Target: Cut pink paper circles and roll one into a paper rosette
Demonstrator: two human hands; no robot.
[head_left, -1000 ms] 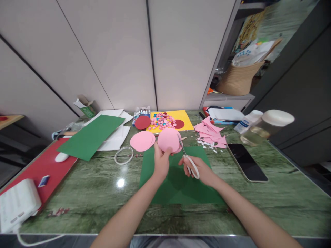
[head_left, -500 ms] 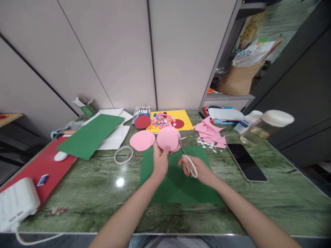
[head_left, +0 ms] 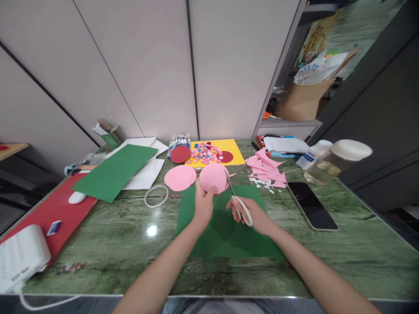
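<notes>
My left hand (head_left: 204,203) pinches a pink paper circle (head_left: 213,177) by its lower edge, thumb in front. Another pink edge shows behind it at the right. My right hand (head_left: 250,212) grips white-handled scissors (head_left: 246,211), their blades pointing up and left against the circle's right edge. Below both hands lies a green sheet (head_left: 225,237). More pink paper circles (head_left: 179,178) rest overlapped to the left of the held one. Pink paper scraps (head_left: 266,168) are heaped to the right, with small white bits (head_left: 262,182) beside them.
Behind the hands, a yellow sheet (head_left: 236,150) carries a pile of small coloured pieces (head_left: 206,152). A white ring (head_left: 156,196) lies to the left. At the right are a phone (head_left: 312,205) and a lidded container (head_left: 337,161). A green sheet (head_left: 118,170) overlaps white paper at the left.
The held circle has dropped slightly toward me and turned a little. My right hand and the scissors have shifted slightly, with the handles a bit lower and further right.
</notes>
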